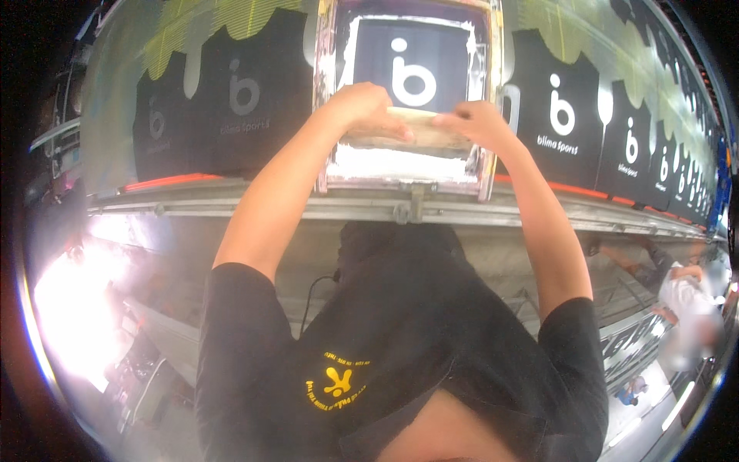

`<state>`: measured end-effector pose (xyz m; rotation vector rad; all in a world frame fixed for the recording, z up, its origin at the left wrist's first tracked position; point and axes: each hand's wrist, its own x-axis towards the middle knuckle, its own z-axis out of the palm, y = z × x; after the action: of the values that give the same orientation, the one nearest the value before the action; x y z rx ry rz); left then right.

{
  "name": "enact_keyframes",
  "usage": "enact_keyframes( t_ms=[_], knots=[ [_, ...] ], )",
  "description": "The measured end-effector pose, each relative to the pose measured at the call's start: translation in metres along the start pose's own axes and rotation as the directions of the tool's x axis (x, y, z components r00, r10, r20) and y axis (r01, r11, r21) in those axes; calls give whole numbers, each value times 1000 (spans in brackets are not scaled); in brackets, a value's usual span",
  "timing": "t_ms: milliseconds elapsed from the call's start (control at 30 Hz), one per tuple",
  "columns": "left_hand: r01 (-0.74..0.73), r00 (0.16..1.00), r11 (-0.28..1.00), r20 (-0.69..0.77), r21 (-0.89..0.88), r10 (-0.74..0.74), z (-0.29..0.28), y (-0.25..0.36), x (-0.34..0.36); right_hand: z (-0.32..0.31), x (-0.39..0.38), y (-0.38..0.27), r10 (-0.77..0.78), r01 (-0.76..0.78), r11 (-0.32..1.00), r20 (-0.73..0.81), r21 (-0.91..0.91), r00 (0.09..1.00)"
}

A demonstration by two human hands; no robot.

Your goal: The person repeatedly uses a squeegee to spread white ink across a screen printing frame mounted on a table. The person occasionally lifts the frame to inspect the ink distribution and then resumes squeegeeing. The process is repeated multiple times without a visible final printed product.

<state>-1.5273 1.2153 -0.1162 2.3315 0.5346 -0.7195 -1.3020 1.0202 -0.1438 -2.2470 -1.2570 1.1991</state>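
My left hand (366,108) and my right hand (477,123) both grip the wooden handle of a squeegee (422,127). The squeegee lies across the near end of a framed printing screen (329,115), just above a band of white ink (400,163). Under the screen lies a black shirt panel with a white round logo (412,73). My arms reach forward over the metal edge of the long print table (308,206).
Black printed shirts lie in a row on the table, to the left (231,100) and to the right (558,108), each with a white logo. Another person in a white top (685,296) stands at the lower right. A bright glare fills the lower left.
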Motion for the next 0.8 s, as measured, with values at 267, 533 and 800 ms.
enact_keyframes(
  t_ms=[267, 533, 800],
  knots=[
    [-57, 864, 970, -475, 236, 167, -113, -49, 87, -47, 17, 69, 459, -203, 874, -614, 441, 642],
    [-94, 945, 995, -311, 45, 103, -125, -60, 113, -35, 19, 44, 545, -155, 598, -258, 786, 798],
    [-179, 861, 984, -486, -19, 147, 15, -25, 6, -55, -2, 18, 476, -13, 607, -350, 795, 807]
  ],
)
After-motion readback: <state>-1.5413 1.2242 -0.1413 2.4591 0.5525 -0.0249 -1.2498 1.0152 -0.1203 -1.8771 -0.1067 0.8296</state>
